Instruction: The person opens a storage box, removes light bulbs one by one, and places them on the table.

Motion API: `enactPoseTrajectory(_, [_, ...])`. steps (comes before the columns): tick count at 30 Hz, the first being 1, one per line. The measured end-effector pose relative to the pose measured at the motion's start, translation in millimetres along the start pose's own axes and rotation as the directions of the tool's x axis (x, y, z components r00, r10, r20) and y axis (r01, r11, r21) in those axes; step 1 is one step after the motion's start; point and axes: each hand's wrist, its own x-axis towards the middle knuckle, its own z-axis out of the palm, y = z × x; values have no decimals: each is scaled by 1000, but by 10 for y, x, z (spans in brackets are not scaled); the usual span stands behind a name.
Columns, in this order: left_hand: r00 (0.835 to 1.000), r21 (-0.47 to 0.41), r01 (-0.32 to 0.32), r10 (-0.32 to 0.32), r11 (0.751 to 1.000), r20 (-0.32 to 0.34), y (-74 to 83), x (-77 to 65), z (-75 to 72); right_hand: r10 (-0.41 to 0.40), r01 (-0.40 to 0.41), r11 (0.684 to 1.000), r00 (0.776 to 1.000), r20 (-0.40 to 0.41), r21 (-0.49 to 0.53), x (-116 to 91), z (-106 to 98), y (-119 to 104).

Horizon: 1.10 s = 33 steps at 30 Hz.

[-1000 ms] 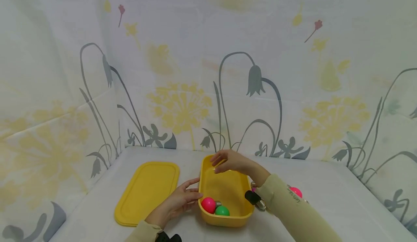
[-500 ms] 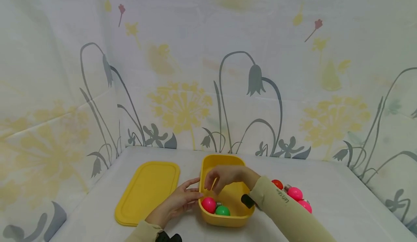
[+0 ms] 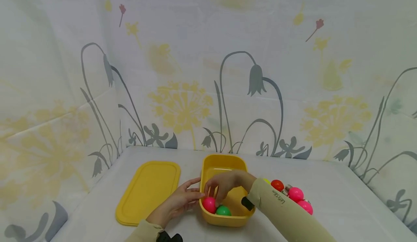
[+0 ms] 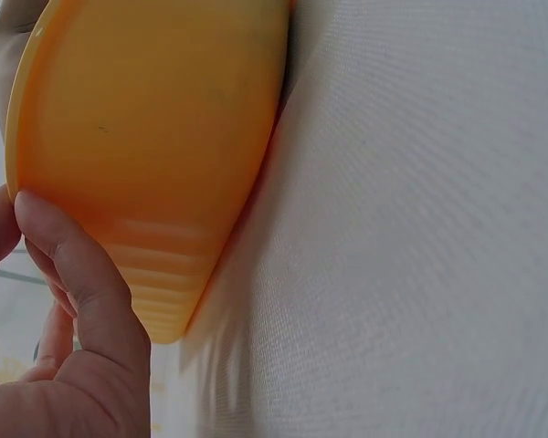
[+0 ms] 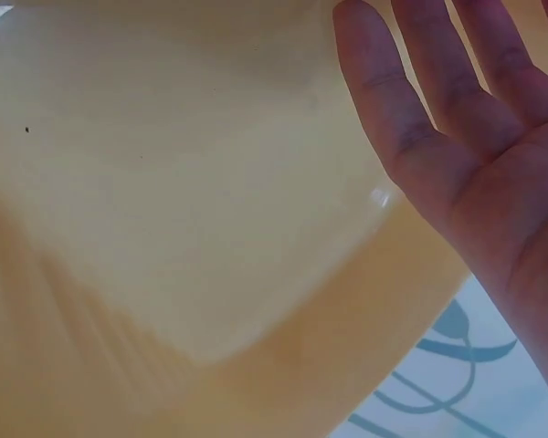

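A yellow plastic container (image 3: 224,220) stands in the middle of the table. At its near end lie a pink light bulb (image 3: 209,205) and a green light bulb (image 3: 223,210). My left hand (image 3: 182,198) holds the container's left rim; in the left wrist view the thumb (image 4: 73,255) presses against it. My right hand (image 3: 224,184) reaches down inside, its fingertips at the pink bulb, whose metal base they hide. In the right wrist view the fingers (image 5: 374,82) look fairly straight, over the container's bare floor; the bulbs are out of that view.
A yellow lid (image 3: 148,193) lies flat left of the container. Right of it, partly behind the right sleeve, sit several bulbs: a red bulb (image 3: 277,185), a pink bulb (image 3: 296,194), another pink bulb (image 3: 305,207) and a sliver of yellow. A patterned cloth hangs behind the table.
My right hand has come down from above the far end of the container to the bulbs at its near end. The left hand stays at the rim.
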Motion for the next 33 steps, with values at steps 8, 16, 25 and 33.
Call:
enactPoseTrajectory(8, [1000, 3, 1, -1, 1000, 3, -1, -1, 23, 2, -3, 999, 1000, -18, -41, 14, 56, -23])
enactPoseTrajectory(16, [1000, -4, 0, 0, 1000, 14, 10, -17, 24, -62, 61, 997, 998, -8, -45, -40, 63, -83])
enactPoseTrajectory(25, [1000, -11, -5, 6, 1000, 27, 10, -15, 29, -81, 81, 996, 997, -8, -22, -157, 39, -137])
enactPoseTrajectory(33, [1000, -14, -8, 8, 1000, 17, 2, -21, 17, -81, 78, 996, 995, -58, -47, -306, 7, -155])
